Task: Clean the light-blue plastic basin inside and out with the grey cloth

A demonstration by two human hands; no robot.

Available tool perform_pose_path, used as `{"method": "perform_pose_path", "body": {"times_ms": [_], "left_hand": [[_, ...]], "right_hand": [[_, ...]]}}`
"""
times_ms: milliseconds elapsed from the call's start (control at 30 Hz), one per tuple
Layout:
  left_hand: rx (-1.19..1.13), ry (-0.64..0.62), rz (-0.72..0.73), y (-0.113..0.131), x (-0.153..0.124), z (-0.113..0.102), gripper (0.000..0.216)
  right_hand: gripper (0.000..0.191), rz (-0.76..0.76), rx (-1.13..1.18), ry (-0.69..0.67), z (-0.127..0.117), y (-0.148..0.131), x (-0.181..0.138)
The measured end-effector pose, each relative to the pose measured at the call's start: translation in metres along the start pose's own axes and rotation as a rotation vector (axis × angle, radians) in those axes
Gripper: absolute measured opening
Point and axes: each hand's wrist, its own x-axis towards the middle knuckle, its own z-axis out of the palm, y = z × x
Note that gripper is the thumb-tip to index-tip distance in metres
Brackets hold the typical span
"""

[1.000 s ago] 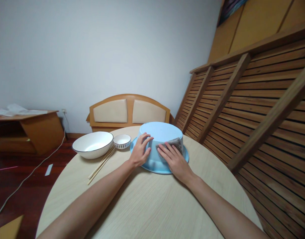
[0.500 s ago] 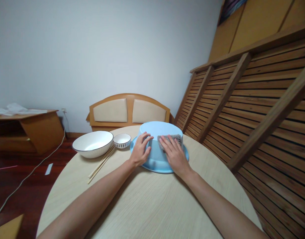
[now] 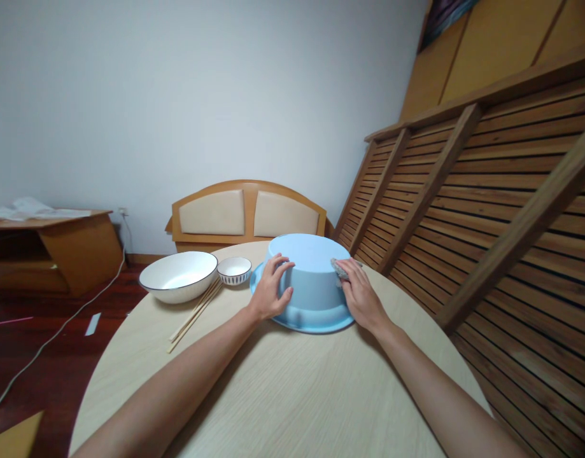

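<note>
A light-blue basin (image 3: 311,286) rests upside down on the round table, its wide rim against the tabletop. My left hand (image 3: 272,289) lies on the basin's left side with fingers apart, steadying contact only and holding nothing else. At the basin's right side, my right hand (image 3: 361,292) has its fingers over a grey cloth (image 3: 338,268), pressed to the wall near the upper edge. Most of the cloth is hidden under that hand.
Left of the basin stand a small patterned bowl (image 3: 234,271) and a large white bowl (image 3: 178,277). Several wooden chopsticks (image 3: 195,315) lie between them and my left arm on the pale round table (image 3: 292,401). A slatted wooden frame (image 3: 464,210) leans at the right.
My right hand has slid with the grey cloth from the basin's front round to its right side. My left hand has stayed in place.
</note>
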Motion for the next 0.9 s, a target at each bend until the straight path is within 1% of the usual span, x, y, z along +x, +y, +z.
{"method": "perform_pose_path", "body": {"times_ms": [133,233,367,500,600,733,833,900], "left_hand": [[-0.018,0.028,0.024,-0.001,0.001,-0.001,0.051],[-0.051,0.048,0.035,-0.006,0.003,-0.005,0.051],[-0.1,0.066,-0.005,-0.014,0.006,-0.011,0.052],[-0.105,0.065,-0.041,-0.019,0.007,-0.014,0.054],[-0.102,0.071,-0.034,-0.02,0.007,-0.014,0.054],[-0.085,0.066,-0.046,-0.019,0.009,-0.017,0.057],[-0.061,0.044,-0.035,-0.018,0.011,-0.023,0.055],[-0.03,0.021,-0.006,-0.017,0.013,-0.027,0.05]], "right_hand": [[0.046,-0.025,-0.02,0.02,-0.006,-0.005,0.006],[0.045,-0.039,-0.024,0.02,-0.009,-0.015,0.004],[0.054,-0.105,-0.07,-0.008,-0.005,-0.031,-0.004],[0.062,-0.225,-0.147,-0.041,0.007,-0.046,-0.008],[0.059,-0.324,-0.222,-0.118,0.016,-0.058,-0.006],[0.052,-0.426,-0.275,-0.282,0.029,-0.081,-0.007],[0.047,-0.488,-0.223,-0.366,0.042,-0.098,-0.012],[0.041,-0.499,-0.163,-0.409,0.052,-0.107,-0.016]]}}
